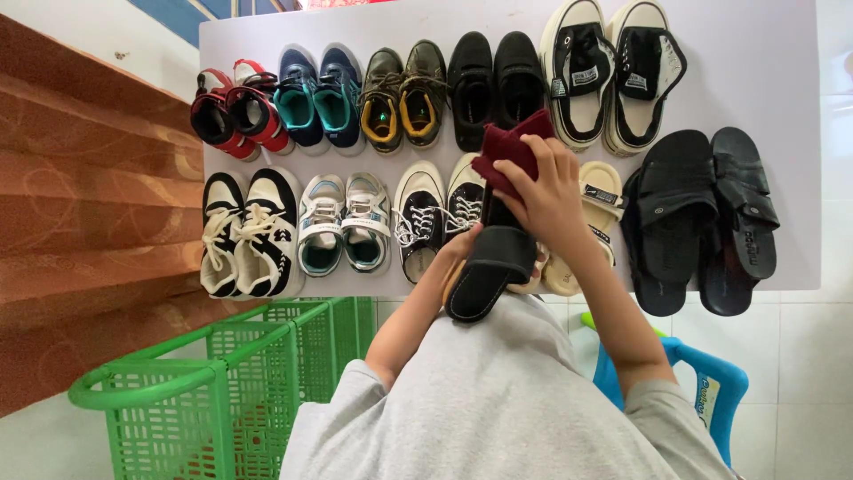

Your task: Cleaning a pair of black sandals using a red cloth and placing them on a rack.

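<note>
Right hand: the right hand point(553, 191) is closed around a dark red cloth point(508, 151), which is pressed against the far end of a black slide sandal point(489, 267).
Left hand: the left hand point(462, 249) is clamped on the black slide sandal from its left side; most of the fingers are hidden behind it.
Sandal: it is held above the near edge of the desk point(782, 80), tilted, its near end over the grey shirt.
Near row: beige sandals point(600, 213) are seen just right of the hands, black-and-white sneakers point(435, 218) just left.
Far right: black strap sandals point(702, 218) are laid on the desk.
Below left: a green basket point(222, 382) is seen on the floor.
</note>
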